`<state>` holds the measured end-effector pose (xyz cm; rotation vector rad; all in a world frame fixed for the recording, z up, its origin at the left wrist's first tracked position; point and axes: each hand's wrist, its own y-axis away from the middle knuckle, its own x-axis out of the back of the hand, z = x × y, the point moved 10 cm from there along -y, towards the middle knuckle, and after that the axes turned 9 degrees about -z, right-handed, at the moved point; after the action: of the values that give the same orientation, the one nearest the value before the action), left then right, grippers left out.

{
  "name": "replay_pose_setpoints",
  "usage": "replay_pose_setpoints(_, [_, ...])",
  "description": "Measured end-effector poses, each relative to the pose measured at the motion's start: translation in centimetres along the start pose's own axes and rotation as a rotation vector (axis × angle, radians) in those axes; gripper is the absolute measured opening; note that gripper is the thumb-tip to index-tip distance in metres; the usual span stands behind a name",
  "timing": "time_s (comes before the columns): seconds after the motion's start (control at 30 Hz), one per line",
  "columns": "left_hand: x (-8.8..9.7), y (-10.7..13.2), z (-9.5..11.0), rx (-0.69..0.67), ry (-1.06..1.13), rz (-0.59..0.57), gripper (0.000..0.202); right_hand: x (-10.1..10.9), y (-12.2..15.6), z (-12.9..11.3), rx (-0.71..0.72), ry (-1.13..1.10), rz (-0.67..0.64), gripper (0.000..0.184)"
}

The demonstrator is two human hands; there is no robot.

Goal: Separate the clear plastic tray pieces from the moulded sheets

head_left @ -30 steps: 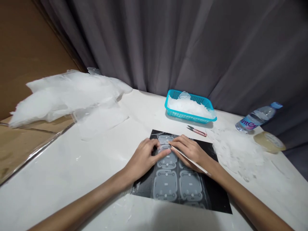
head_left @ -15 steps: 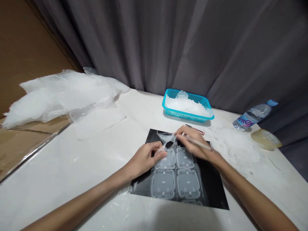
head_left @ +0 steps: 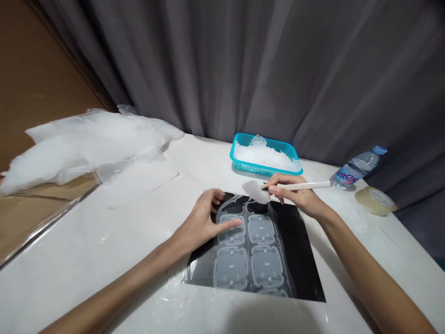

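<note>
A clear plastic sheet [head_left: 248, 260] with rounded-square, frosted pieces lies on a black board [head_left: 306, 260] in front of me. Its top row shows two cut-out openings with the black showing through. My left hand [head_left: 205, 215] rests at the sheet's upper left, thumb stretched over a frosted piece and fingers apart. My right hand [head_left: 295, 192] grips a slim white pen-like tool [head_left: 309, 185], dark near its tip; its exact kind is unclear. At those fingertips, above the board's far edge, is a blurred translucent film piece [head_left: 256, 191].
Behind the board stands a turquoise basket [head_left: 266, 170] with white film pieces. A water bottle [head_left: 358, 169] and a roll of tape [head_left: 375, 201] are at the right. A heap of white plastic sheets [head_left: 86, 144] lies at the left, partly over cardboard [head_left: 48, 208]. A grey curtain [head_left: 222, 69] hangs behind.
The film piece between my hands has come away from the sheet and is at my right fingertips. My left hand has released its pinch and spread. The top-right opening shows fully.
</note>
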<state>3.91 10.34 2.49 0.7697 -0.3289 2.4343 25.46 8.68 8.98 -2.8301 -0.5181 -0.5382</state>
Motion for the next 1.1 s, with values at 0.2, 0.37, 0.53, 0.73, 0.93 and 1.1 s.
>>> replay_pose_setpoints(0.2, [-1.4, -0.6, 3.2, -0.13, 0.127, -0.136, 0.036, -4.8, -0.1, -2.5, 0.032, 0.106, -0.246, 0.029])
replay_pose_setpoints(0.37, [-2.9, -0.9, 0.9, 0.115, 0.673, -0.194, 0.03, -1.7, 0.4, -1.6, 0.065, 0.179, 0.088, 0.031])
replay_pose_setpoints(0.53, [-2.5, -0.9, 0.1, 0.131, 0.814, -0.139, 0.031, -5.7, 0.4, -0.2, 0.1, 0.272, -0.058, 0.027])
replay_pose_setpoints(0.73, [-2.6, -0.9, 0.3, 0.106, 0.753, -0.145, 0.034, -7.1, 0.5, -0.1, 0.116, 0.21, -0.083, 0.02])
replay_pose_setpoints(0.93, [-1.8, -0.7, -0.2, 0.14, 0.72, -0.057, 0.037, -7.5, 0.7, 0.4, 0.08, 0.151, -0.103, 0.025])
replay_pose_setpoints(1.1, [-2.2, -0.7, 0.1, 0.114, 0.718, -0.091, 0.039, -7.1, 0.8, 1.1, 0.002, 0.099, -0.01, 0.029])
